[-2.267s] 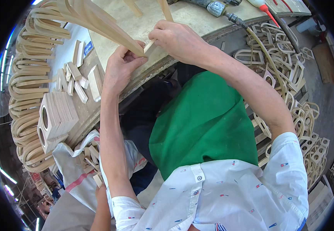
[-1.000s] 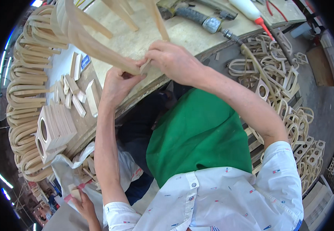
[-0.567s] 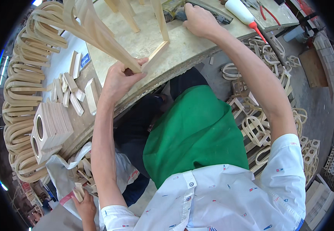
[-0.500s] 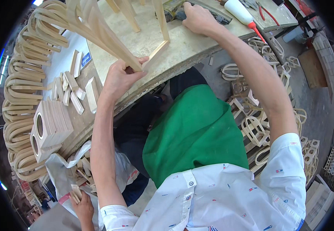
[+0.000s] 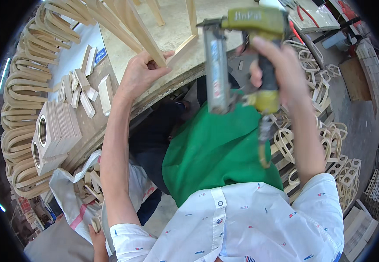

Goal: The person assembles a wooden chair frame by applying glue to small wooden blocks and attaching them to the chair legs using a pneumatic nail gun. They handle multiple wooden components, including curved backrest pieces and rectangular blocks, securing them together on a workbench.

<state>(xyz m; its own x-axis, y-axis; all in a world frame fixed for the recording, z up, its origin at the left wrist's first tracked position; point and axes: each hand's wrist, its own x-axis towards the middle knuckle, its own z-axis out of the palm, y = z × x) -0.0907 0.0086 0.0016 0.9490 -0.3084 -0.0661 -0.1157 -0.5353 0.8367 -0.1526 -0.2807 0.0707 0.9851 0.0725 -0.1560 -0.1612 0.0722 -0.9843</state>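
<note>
My right hand (image 5: 283, 65) grips a yellow-green and black nail gun (image 5: 253, 22) by its handle, in the air just off the bench's front edge. The gun is smeared by motion, and an air hose fitting hangs below its grip. At the bench edge my left hand (image 5: 141, 74) pinches the lower end of a pale wooden frame (image 5: 139, 30). A short wooden strip (image 5: 185, 46) runs from those fingers to another upright leg of the frame. The frame's upper part is cut off by the picture's top.
On the left lie loose wood blocks (image 5: 82, 81), stacked boards with round holes (image 5: 60, 131) and a row of bent wooden loops (image 5: 21, 105). A co-worker's hand (image 5: 98, 238) holds wood pieces by a white sack (image 5: 67, 187). Red-handled pliers (image 5: 301, 15) lie at the far right.
My right hand has lifted the nail gun from the bench and brought it toward me, over the edge. My left hand keeps its hold on the frame, which has shifted slightly.
</note>
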